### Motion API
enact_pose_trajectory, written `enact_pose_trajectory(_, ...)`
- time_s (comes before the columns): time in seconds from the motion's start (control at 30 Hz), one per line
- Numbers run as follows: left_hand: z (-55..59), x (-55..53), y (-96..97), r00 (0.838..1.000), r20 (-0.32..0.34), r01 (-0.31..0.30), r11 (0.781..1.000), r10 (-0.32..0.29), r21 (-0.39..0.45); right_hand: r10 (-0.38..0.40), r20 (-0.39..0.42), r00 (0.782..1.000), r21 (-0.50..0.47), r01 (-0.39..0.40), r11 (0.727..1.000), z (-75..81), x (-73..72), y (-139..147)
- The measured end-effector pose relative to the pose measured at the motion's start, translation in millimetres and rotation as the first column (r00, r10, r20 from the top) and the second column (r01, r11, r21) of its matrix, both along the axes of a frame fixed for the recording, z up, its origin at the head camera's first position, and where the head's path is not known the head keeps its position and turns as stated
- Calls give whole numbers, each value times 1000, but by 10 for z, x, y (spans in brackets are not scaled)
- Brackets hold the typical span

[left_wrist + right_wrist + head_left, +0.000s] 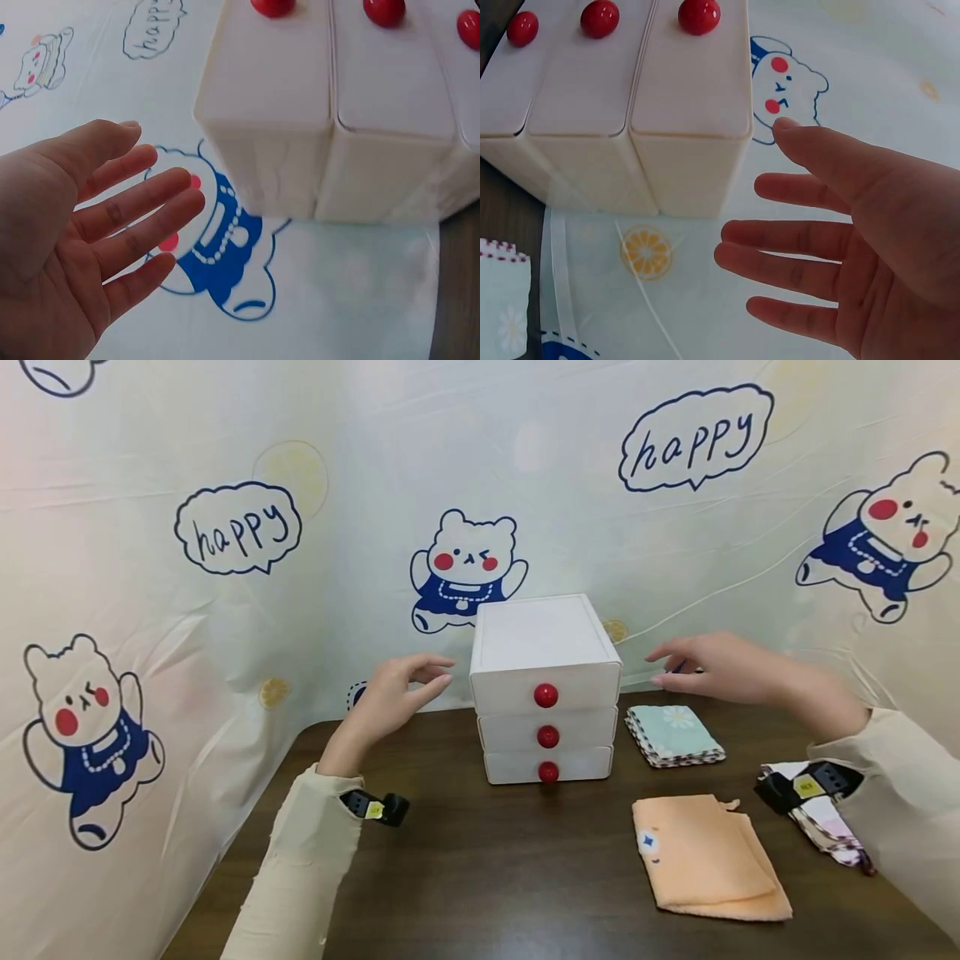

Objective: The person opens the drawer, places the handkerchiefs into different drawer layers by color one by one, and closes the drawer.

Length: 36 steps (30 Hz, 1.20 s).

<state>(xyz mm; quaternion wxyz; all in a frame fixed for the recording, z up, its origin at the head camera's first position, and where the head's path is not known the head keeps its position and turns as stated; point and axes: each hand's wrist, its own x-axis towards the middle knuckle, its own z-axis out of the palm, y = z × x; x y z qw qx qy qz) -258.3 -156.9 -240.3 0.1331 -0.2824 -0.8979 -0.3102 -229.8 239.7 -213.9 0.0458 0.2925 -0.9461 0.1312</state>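
A white drawer box (pixel 546 635) with three stacked drawers, each with a round red knob (pixel 546 695), stands at the back of the table, all drawers closed. To its left my left hand (pixel 397 693) hovers with fingers stretched toward the box and nothing in the palm. On the other side, my right hand (pixel 723 668) is held in the air, its fingers extended and also holding nothing. Both wrist views show a gap between the fingers and the box's side walls. Below the right hand lies a folded mint-green cloth (pixel 675 735) with a daisy print.
An orange folded towel (pixel 708 860) lies at the right front of the dark wooden table (pixel 450 877). Under the right forearm is a patterned folded cloth (pixel 832 835), partly hidden by the wrist camera. A curtain with printed bears (pixel 375 460) hangs right behind the table.
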Motion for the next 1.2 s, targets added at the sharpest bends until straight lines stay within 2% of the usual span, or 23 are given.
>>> enact_pose_trajectory(0.13, 21, -16, 79, 1000, 2, 20, 1000, -20, 23, 31, 19, 999, -28, -31, 999, -10, 10, -88)
enact_pose_trajectory(0.37, 36, -113, 163, 1000, 13, 18, 1000, -18, -7, 62, 71, 996, -70, -57, 996, -53, -3, -222)
enact_pose_trajectory(0.67, -73, -220, 162, 998, 48, 43, 999, -44, 4, 93, 93, 991, -83, -86, 993, -148, -72, -427)
enact_pose_trajectory(0.87, -126, -253, 179, 998, 33, 48, 998, -49, 38, 132, 121, 984, -109, -120, 987, -188, -84, -512)
enact_pose_trajectory(1.2, -163, -279, 237, 999, 18, 30, 996, -32, 89, 146, 132, 980, -136, -128, 982, -277, -133, -633)
